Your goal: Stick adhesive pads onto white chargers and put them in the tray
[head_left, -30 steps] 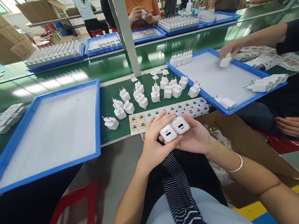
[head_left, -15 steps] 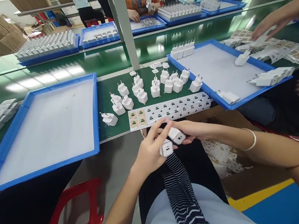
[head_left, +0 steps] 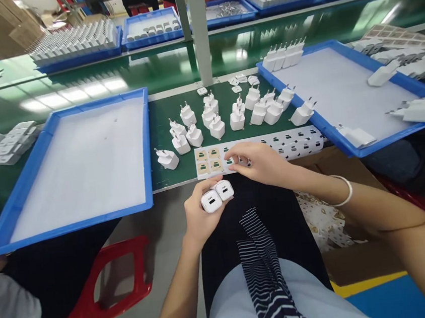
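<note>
Two white chargers (head_left: 211, 201) lie side by side in my left hand (head_left: 198, 216), their port ends facing me. My right hand (head_left: 262, 161) hovers over the sticker sheet (head_left: 298, 142) at the bench's front edge, thumb and forefinger apart, with nothing visible between them. Tan-backed labels (head_left: 208, 160) show at the sheet's left end, just left of those fingertips. Behind the sheet, several white plug chargers (head_left: 217, 127) stand on the green bench, pins up. One charger (head_left: 167, 158) leans over at the left of the group.
A blue-rimmed tray (head_left: 145, 151) lies to the left; another blue tray (head_left: 397, 145) at the right carries several chargers. A metal post (head_left: 201, 33) rises behind the bench. Small white pieces (head_left: 241, 78) lie near it. A red stool (head_left: 139, 257) stands lower left.
Both hands were together around two chargers; now the left alone holds the pair. My right hand has let go and moved up over the sticker sheet. The view has shifted slightly.
</note>
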`<action>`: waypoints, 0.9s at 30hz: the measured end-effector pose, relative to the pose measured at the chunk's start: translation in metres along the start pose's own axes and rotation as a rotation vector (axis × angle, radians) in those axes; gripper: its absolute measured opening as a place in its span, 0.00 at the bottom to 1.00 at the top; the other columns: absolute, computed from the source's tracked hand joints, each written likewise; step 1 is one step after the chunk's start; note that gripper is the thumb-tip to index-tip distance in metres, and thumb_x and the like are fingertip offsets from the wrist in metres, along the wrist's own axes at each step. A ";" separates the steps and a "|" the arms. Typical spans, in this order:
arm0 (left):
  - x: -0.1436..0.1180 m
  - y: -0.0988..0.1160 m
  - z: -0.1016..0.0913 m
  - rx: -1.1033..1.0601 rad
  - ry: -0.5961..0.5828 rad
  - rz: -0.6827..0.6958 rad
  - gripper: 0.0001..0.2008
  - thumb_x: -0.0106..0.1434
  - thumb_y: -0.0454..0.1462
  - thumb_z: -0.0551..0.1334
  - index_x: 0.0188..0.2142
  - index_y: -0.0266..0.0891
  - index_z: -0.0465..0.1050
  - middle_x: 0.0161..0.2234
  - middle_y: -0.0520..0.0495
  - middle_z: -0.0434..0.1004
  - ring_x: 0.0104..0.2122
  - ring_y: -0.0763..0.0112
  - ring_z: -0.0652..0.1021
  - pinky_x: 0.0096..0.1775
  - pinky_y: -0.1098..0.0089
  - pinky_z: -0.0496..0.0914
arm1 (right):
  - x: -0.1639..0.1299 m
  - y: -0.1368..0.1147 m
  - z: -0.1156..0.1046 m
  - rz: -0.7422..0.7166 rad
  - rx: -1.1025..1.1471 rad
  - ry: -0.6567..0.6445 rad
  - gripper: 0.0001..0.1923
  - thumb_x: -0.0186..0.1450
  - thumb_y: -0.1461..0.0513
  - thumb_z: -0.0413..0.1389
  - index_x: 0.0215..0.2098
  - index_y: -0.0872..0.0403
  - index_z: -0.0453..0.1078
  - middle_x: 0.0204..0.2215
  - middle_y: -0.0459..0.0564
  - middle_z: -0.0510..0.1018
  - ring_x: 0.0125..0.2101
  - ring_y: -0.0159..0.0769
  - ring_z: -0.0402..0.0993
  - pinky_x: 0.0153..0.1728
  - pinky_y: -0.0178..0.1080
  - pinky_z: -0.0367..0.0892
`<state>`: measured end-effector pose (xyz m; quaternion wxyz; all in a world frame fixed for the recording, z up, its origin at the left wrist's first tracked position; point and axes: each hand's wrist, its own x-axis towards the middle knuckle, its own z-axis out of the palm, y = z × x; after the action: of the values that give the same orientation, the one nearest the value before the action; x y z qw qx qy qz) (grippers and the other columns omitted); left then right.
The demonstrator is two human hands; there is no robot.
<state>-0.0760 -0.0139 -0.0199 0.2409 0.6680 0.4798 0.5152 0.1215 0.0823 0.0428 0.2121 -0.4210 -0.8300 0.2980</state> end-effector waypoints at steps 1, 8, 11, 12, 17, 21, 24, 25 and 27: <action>0.001 -0.003 -0.006 0.088 -0.015 0.054 0.18 0.60 0.38 0.72 0.47 0.42 0.70 0.48 0.42 0.85 0.52 0.55 0.83 0.60 0.47 0.73 | 0.004 0.003 0.007 -0.073 -0.053 0.029 0.09 0.67 0.62 0.58 0.44 0.54 0.75 0.37 0.53 0.80 0.38 0.41 0.75 0.38 0.40 0.65; 0.005 -0.021 -0.030 0.442 -0.216 0.333 0.17 0.65 0.31 0.62 0.53 0.39 0.69 0.58 0.35 0.78 0.61 0.54 0.77 0.63 0.49 0.71 | 0.008 0.021 0.036 -0.154 -0.065 0.038 0.08 0.68 0.61 0.58 0.42 0.53 0.77 0.44 0.55 0.81 0.44 0.44 0.77 0.42 0.42 0.67; 0.004 -0.027 -0.028 0.500 -0.219 0.376 0.18 0.66 0.28 0.58 0.54 0.39 0.69 0.59 0.35 0.78 0.61 0.55 0.77 0.62 0.51 0.72 | 0.007 0.017 0.033 -0.072 0.015 0.046 0.06 0.66 0.61 0.60 0.40 0.52 0.78 0.38 0.51 0.81 0.37 0.39 0.75 0.39 0.40 0.65; 0.004 -0.028 -0.027 0.505 -0.208 0.380 0.18 0.66 0.27 0.57 0.54 0.39 0.69 0.58 0.36 0.78 0.61 0.56 0.77 0.62 0.52 0.72 | 0.008 0.016 0.031 -0.030 0.044 0.034 0.05 0.65 0.61 0.60 0.39 0.52 0.78 0.36 0.50 0.80 0.34 0.38 0.73 0.37 0.40 0.64; 0.003 -0.031 -0.024 0.526 -0.173 0.410 0.15 0.67 0.29 0.58 0.52 0.40 0.71 0.57 0.37 0.80 0.60 0.56 0.78 0.61 0.52 0.73 | 0.020 0.006 0.022 0.161 0.162 -0.077 0.04 0.62 0.61 0.61 0.30 0.53 0.75 0.28 0.45 0.77 0.28 0.33 0.67 0.32 0.37 0.59; 0.005 -0.031 -0.024 0.544 -0.162 0.434 0.14 0.67 0.29 0.59 0.51 0.39 0.71 0.56 0.37 0.81 0.59 0.55 0.79 0.60 0.53 0.74 | 0.030 0.001 0.016 0.218 0.161 -0.190 0.06 0.63 0.63 0.58 0.27 0.54 0.73 0.24 0.44 0.73 0.25 0.31 0.63 0.29 0.37 0.56; 0.006 -0.031 -0.024 0.527 -0.148 0.430 0.15 0.67 0.29 0.59 0.51 0.41 0.72 0.55 0.39 0.81 0.58 0.56 0.79 0.59 0.53 0.74 | 0.036 -0.001 0.011 0.258 0.216 -0.235 0.06 0.63 0.64 0.57 0.27 0.54 0.73 0.23 0.44 0.72 0.25 0.30 0.63 0.29 0.37 0.56; 0.007 -0.031 -0.024 0.519 -0.145 0.423 0.15 0.67 0.29 0.59 0.51 0.41 0.72 0.55 0.39 0.81 0.58 0.56 0.79 0.59 0.53 0.74 | 0.039 -0.001 0.009 0.273 0.247 -0.231 0.06 0.62 0.64 0.58 0.27 0.55 0.73 0.24 0.44 0.72 0.26 0.30 0.64 0.29 0.38 0.57; 0.007 -0.032 -0.024 0.507 -0.148 0.413 0.15 0.67 0.29 0.59 0.51 0.42 0.72 0.55 0.40 0.82 0.58 0.57 0.80 0.59 0.54 0.74 | 0.044 0.000 0.005 0.303 0.311 -0.209 0.06 0.61 0.63 0.60 0.26 0.55 0.73 0.23 0.44 0.72 0.26 0.30 0.64 0.30 0.38 0.58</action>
<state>-0.1101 0.0016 -0.0342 -0.0084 0.8254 0.4285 0.3675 0.0942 0.1168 0.0441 0.1401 -0.4701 -0.7189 0.4926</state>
